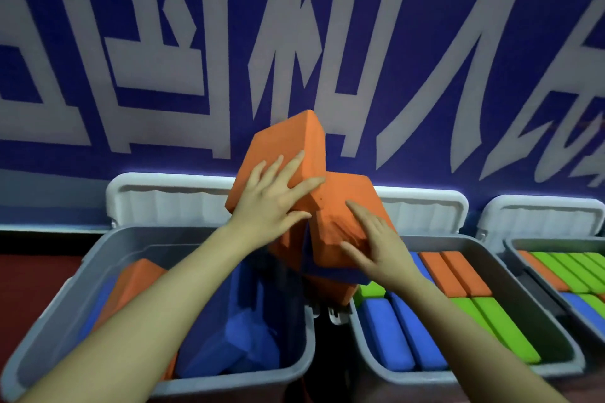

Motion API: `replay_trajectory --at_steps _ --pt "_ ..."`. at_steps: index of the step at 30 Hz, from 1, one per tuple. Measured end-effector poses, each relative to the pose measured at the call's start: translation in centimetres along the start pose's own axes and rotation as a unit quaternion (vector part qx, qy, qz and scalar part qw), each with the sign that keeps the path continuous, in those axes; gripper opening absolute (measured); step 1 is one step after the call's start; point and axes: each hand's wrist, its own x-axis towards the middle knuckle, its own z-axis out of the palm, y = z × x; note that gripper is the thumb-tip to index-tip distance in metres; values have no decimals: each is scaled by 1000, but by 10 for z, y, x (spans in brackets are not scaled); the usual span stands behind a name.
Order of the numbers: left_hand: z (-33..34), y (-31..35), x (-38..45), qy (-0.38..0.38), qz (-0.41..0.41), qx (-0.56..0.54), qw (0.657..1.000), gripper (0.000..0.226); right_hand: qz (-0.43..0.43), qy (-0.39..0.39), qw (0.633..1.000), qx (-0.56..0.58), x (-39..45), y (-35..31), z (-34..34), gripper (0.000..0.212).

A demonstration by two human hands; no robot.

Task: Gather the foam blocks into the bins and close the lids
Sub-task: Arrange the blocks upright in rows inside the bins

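Observation:
An armful of orange foam blocks hangs in the air above the gap between two grey bins. My left hand (275,203) lies flat with spread fingers on the upper orange block (284,144). My right hand (376,245) presses with straight fingers on the lower orange block (340,199), whose near face is torn. More orange and blue foam hangs beneath them. The left bin (55,314) holds loose orange and blue blocks. The middle bin (491,258) holds neat rows of blue, green and orange blocks. Both white lids (170,203) stand open against the wall.
A third grey bin (520,245) at the far right holds green, orange and blue blocks, its white lid (543,216) open too. A blue wall with large white characters rises right behind the bins. Red floor shows at the left.

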Motion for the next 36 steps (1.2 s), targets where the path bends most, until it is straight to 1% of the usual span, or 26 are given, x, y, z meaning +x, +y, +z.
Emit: replay_trajectory --at_steps 2,5,7,9,10,12,14,16,19,21,24,26,28,31,33,36 --pt "2 14 10 -1 32 4 999 94 33 61 995 68 -1 -2 -9 66" --pt "6 39 32 -2 66 -8 998 114 55 113 985 121 2 -7 -24 60" --pt "8 57 47 -25 86 -19 996 118 51 134 983 115 3 -6 -31 58" --pt "11 67 58 -74 93 -4 993 112 63 136 986 67 0 -2 -33 62" --pt "16 67 61 -112 86 12 990 108 82 130 987 40 -3 0 -33 64" --pt "21 59 58 -185 39 34 981 103 116 107 987 1 -11 5 -30 67" --pt "26 46 49 -217 -26 12 976 102 118 79 990 -18 -18 6 -26 67" --pt "28 37 43 -233 -68 -16 970 102 117 66 990 -42 -18 3 -22 70" --pt "27 34 45 -234 -93 -43 967 100 146 88 983 -69 -7 -10 -17 74" --pt "26 34 48 -224 -95 -53 969 94 158 87 981 -68 -1 -16 -16 70" --pt "24 41 44 -190 -87 -49 977 83 144 95 984 -38 -4 -13 -22 62" --pt "26 50 36 -161 -85 -37 983 78 130 105 985 -38 -9 -8 -27 58" --pt "30 58 32 -148 -85 -30 985 75 136 88 984 -71 -12 -4 -28 53" --pt "29 60 36 -165 -75 -1 983 73 166 87 973 -139 -13 -9 -25 49" --pt "22 55 37 -179 -78 -4 981 70 148 97 969 -171 -10 -19 -25 49" --pt "8 43 23 -149 -73 -11 986 63 86 116 972 -183 1 -39 -24 47"
